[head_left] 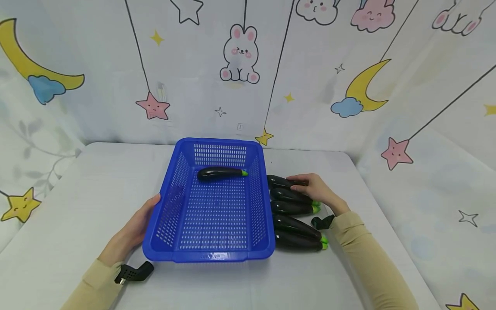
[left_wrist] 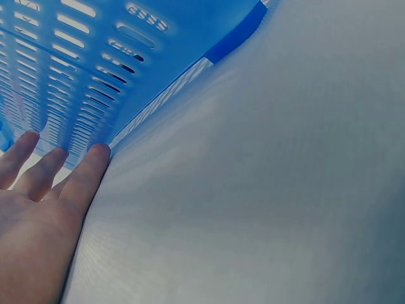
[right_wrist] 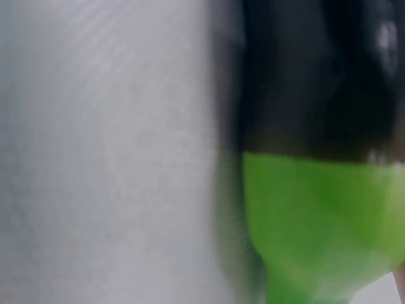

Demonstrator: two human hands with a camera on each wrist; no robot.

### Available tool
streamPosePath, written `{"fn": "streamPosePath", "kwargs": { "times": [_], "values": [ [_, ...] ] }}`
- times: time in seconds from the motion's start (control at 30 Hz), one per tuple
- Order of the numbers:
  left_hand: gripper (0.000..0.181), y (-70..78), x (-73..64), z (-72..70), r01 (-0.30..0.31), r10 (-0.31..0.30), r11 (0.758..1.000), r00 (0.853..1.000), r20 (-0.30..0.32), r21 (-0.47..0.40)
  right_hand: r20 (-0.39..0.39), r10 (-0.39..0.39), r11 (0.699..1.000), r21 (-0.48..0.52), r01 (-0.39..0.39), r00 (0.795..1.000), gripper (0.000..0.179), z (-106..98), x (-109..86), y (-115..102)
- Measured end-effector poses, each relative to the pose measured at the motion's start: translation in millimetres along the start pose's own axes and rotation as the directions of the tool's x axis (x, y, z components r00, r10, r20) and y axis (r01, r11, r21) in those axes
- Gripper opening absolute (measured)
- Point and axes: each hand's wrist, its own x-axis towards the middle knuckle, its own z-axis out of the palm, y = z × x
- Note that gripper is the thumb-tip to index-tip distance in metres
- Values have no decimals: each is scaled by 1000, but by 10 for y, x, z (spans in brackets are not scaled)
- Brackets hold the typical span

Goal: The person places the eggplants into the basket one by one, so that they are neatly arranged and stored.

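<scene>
A blue perforated plastic basket [head_left: 211,256] stands in the middle of the head view. One dark eggplant [head_left: 218,173] with a green stem end lies crosswise inside it, toward the far wall. My left hand [head_left: 133,226] touches the basket's left outer side; in the left wrist view its fingers [left_wrist: 88,174] extend against the slotted wall. Beside the basket's right wall, several eggplants [head_left: 294,208] lie in a row. My right hand [head_left: 315,188] grips the farthest eggplant [head_left: 276,181], thumb and fingers on either side. An eggplant's green end [right_wrist: 323,221] fills much of the blurred right wrist view.
A white cloth covers the table [head_left: 97,185]. Behind and at the sides hangs a white curtain [head_left: 193,77] printed with stars, moons and rabbits. Each wrist carries a small black device, the left one [head_left: 135,272] near the basket's front corner.
</scene>
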Motion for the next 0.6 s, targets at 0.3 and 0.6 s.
{"fn": "streamPosePath", "kwargs": {
  "times": [0.3,0.6],
  "values": [
    [62,-4,-3,-10,2,-2,1000,1000,2,-2,20,-16,1000,5,16,1000,35,-42,20,-62],
    [53,-16,-3,-20,-13,13,1000,1000,25,-14,25,-4,1000,13,3,1000,35,-44,21,-106]
  ]
}}
